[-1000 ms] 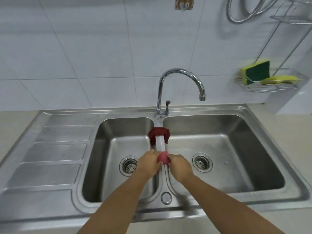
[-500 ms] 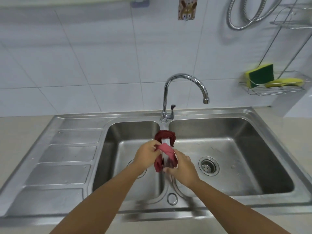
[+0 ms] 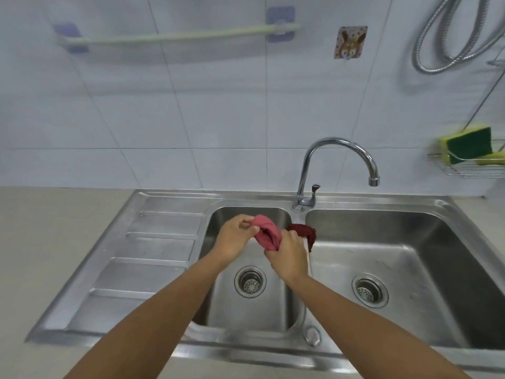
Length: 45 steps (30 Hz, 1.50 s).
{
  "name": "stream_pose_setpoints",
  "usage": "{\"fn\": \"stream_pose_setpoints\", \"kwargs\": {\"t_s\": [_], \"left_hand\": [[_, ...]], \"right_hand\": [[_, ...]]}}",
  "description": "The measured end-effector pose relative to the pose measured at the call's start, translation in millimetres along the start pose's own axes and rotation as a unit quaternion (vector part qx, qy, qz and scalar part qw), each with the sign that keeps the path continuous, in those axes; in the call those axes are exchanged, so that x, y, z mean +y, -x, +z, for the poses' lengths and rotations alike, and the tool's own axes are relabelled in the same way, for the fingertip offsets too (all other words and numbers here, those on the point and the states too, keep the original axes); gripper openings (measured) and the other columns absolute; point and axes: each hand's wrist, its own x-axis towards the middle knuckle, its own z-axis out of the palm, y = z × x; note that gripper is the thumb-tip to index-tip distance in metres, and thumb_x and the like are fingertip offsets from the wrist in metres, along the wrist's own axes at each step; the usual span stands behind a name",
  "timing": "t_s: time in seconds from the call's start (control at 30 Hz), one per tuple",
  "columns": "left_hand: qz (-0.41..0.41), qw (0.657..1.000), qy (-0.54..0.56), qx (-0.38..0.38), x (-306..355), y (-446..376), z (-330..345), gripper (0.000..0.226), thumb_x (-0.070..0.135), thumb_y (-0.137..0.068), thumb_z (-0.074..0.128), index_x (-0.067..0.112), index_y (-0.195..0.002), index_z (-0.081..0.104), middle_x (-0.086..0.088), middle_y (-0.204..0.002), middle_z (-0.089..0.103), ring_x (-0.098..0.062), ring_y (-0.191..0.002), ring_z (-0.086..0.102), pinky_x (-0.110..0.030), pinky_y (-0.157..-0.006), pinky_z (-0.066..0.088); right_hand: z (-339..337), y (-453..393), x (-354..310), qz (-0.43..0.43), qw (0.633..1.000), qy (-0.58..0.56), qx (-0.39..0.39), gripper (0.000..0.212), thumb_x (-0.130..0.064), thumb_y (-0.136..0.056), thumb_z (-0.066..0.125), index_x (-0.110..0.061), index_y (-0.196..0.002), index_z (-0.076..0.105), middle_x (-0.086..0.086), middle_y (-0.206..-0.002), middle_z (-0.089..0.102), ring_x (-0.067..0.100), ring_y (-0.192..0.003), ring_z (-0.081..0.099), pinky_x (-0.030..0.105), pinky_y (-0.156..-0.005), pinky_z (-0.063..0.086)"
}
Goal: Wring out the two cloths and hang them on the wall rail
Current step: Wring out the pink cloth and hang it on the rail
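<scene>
A pink cloth is bunched between both hands above the left sink basin. My left hand pinches its left end and my right hand grips its right end. A dark red cloth lies draped over the divider between the two basins, just behind my right hand, which hides part of it. The pale green wall rail runs across the tiles at the upper left, with nothing on it.
A chrome tap arches over the right basin. A ribbed drainboard lies left of the basins. A wire rack with sponges hangs at the right. A shower hose loops at the upper right.
Both hands lifted the pink cloth off the divider and carried it left, over the left basin. The dark red cloth stayed on the divider. The view tilted up, bringing the rail into sight.
</scene>
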Motion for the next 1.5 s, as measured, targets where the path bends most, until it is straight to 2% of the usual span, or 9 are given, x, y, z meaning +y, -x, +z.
{"fn": "stream_pose_setpoints", "kwargs": {"t_s": [0.13,0.33,0.47,0.6,0.77,0.9,1.03,1.17,1.5], "left_hand": [[-0.03,0.999,-0.021,0.029,-23,8,-18,0.027,0.024,-0.088,0.065,0.02,-0.113,0.057,0.002,-0.103,0.068,-0.015,-0.096,0.065,-0.031,-0.09,0.049],[0.048,0.982,-0.169,0.071,-55,26,-29,0.03,0.015,-0.093,0.051,0.024,-0.122,0.049,0.003,-0.105,0.067,-0.012,-0.086,0.062,-0.027,-0.076,0.051],[0.198,0.909,-0.365,0.032,-88,39,-21,0.061,0.007,-0.079,0.066,0.02,-0.136,0.046,-0.001,-0.135,0.054,-0.019,-0.12,0.054,-0.035,-0.1,0.046],[0.203,0.851,-0.483,0.033,-98,39,-10,0.098,0.045,-0.07,0.077,0.015,-0.149,0.028,-0.007,-0.154,0.035,-0.025,-0.14,0.036,-0.06,-0.11,0.029],[0.247,0.879,-0.408,0.023,-93,17,-1,0.055,0.03,-0.079,0.067,0.018,-0.131,0.05,0.002,-0.117,0.065,-0.018,-0.11,0.062,-0.05,-0.107,0.038],[0.217,0.895,-0.384,-0.069,-88,10,-2,0.019,0.028,-0.085,0.055,0.021,-0.103,0.055,0.003,-0.095,0.062,-0.017,-0.083,0.06,-0.035,-0.073,0.052],[0.179,0.874,-0.436,-0.119,-90,6,3,0.027,0.036,-0.087,0.051,0.019,-0.107,0.052,-0.001,-0.092,0.067,-0.024,-0.08,0.063,-0.033,-0.068,0.052],[0.174,0.838,-0.497,-0.142,-92,0,3,0.03,0.039,-0.084,0.049,0.015,-0.1,0.057,-0.004,-0.081,0.07,-0.028,-0.072,0.066,-0.029,-0.06,0.044],[0.094,0.812,-0.535,-0.215,-85,-5,5,0.026,0.036,-0.081,0.05,0.02,-0.06,0.052,0.003,-0.058,0.053,-0.02,-0.055,0.052,-0.026,-0.053,0.039]], "right_hand": [[2,-4,-13,-0.035,0.995,0.054,-0.077,0.023,-0.028,-0.081,0.061,-0.018,-0.093,0.044,0.005,-0.085,0.063,0.03,-0.077,0.063,0.032,-0.058,0.042],[-4,-22,-26,0.003,0.976,0.078,-0.204,0.013,-0.028,-0.076,0.057,-0.025,-0.085,0.047,0.0,-0.065,0.068,0.015,-0.049,0.068,0.028,-0.054,0.054],[-10,-30,-32,0.049,0.957,0.041,-0.284,0.018,-0.021,-0.071,0.059,-0.018,-0.089,0.053,0.009,-0.063,0.072,0.023,-0.051,0.07,0.035,-0.05,0.058],[-14,-28,-41,0.078,0.92,-0.011,-0.385,0.036,-0.014,-0.069,0.063,-0.01,-0.105,0.058,0.014,-0.068,0.069,0.026,-0.054,0.065,0.025,-0.041,0.049],[-13,-15,-45,0.086,0.853,0.025,-0.514,0.028,-0.017,-0.074,0.068,-0.006,-0.099,0.061,0.013,-0.075,0.066,0.023,-0.06,0.063,0.025,-0.049,0.051],[-9,-14,-38,0.085,0.878,0.089,-0.462,0.031,-0.014,-0.076,0.068,0.004,-0.101,0.066,0.015,-0.072,0.065,0.027,-0.061,0.059,0.028,-0.052,0.048],[0,-15,-31,-0.02,0.891,0.253,-0.376,0.016,-0.023,-0.078,0.061,-0.012,-0.087,0.068,-0.001,-0.061,0.064,0.014,-0.051,0.059,0.022,-0.055,0.048],[13,-19,-18,-0.168,0.869,0.368,-0.286,0.018,-0.026,-0.086,0.05,-0.016,-0.084,0.065,0.003,-0.081,0.068,0.025,-0.074,0.066,0.029,-0.059,0.045],[40,-32,9,-0.287,0.841,0.378,-0.259,0.007,-0.016,-0.082,0.055,-0.015,-0.076,0.059,0.004,-0.074,0.066,0.024,-0.057,0.05,0.028,-0.051,0.034]]}}
